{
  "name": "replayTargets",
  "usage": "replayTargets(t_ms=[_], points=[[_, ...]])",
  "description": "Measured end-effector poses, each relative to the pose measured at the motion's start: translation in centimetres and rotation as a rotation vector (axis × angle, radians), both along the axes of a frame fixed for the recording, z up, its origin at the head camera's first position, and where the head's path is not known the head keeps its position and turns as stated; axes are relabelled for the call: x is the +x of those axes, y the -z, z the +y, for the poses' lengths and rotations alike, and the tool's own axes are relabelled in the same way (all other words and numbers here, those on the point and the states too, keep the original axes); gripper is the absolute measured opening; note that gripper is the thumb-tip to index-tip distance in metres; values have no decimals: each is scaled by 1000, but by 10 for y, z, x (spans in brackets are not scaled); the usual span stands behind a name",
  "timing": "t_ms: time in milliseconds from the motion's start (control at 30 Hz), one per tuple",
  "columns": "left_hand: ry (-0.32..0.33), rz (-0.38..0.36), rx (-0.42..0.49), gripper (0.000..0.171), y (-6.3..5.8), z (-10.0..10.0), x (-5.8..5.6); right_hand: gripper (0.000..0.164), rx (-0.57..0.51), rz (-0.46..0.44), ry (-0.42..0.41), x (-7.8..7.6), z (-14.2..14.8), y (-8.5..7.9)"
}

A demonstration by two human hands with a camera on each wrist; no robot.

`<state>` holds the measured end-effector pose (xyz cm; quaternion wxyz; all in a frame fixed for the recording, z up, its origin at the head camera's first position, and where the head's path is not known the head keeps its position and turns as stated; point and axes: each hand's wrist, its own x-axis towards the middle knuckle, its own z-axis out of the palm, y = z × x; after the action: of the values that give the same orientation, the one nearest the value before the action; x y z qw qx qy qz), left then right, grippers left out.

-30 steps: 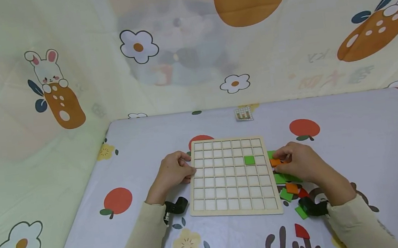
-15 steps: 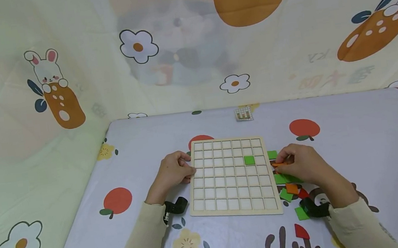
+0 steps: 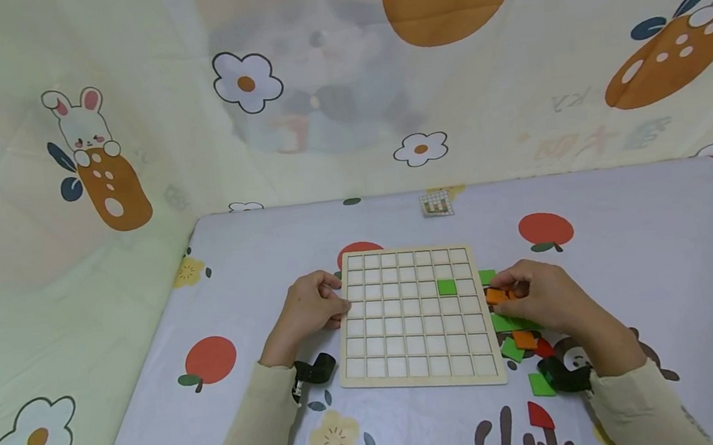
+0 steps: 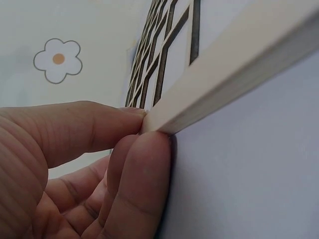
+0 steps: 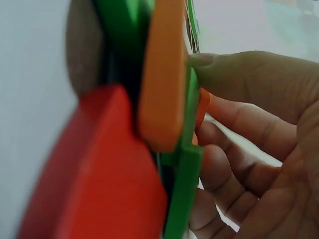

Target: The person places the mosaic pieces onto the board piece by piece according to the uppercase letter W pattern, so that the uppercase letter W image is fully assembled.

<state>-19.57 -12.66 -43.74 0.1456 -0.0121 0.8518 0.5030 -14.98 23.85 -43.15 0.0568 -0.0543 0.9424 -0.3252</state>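
Note:
A pale wooden grid board [image 3: 423, 376] lies on the patterned cloth, with one green square tile [image 3: 446, 287] set in a cell near its right side. My left hand [image 3: 310, 308] pinches the board's left edge [image 4: 209, 84] between thumb and finger. My right hand [image 3: 533, 294] is beside the board's right edge and pinches a small orange tile [image 3: 495, 295]. Under and around that hand lies a loose heap of green tiles [image 3: 506, 321], orange tiles [image 3: 525, 339] and red tiles [image 3: 540, 414]. The right wrist view shows an orange tile [image 5: 162, 74], a red tile [image 5: 94, 174] and a green tile [image 5: 182, 194] close up.
A small printed grid card [image 3: 437, 204] lies at the far edge of the table. Printed fabric walls [image 3: 91, 157] rise behind and to the left. Black wrist straps [image 3: 314, 370] sit on both sleeves. The cloth-covered table [image 3: 650, 248] stretches right of the tile heap.
The right hand has turned the orange tile in its fingers beside the board, hardly shifting. The left hand and the board have not moved.

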Motion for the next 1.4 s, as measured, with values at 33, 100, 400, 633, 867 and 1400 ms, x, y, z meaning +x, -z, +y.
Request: replayTargets(t_ms=[33,100,400,633,867,1400], points=[[0,2,-1,30,0,0,0,37,7,1,-2,0,0,0],[-3,1,-5,30,0,0,0,40,14,0,-2,-1,-1,0],[-3,1,-12,29,0,0,0,32,25,-29,13,-2,-3,0],[2,0,-8,30,1,0,-1,30,12,-36,10,0,-2,-1],[8,6,-3,30,0,-1,0,40,4,-57,9,-1,1,1],[4,0,-8,31,0,-1,-1,32,-23,-74,28,-1,-1,-2]])
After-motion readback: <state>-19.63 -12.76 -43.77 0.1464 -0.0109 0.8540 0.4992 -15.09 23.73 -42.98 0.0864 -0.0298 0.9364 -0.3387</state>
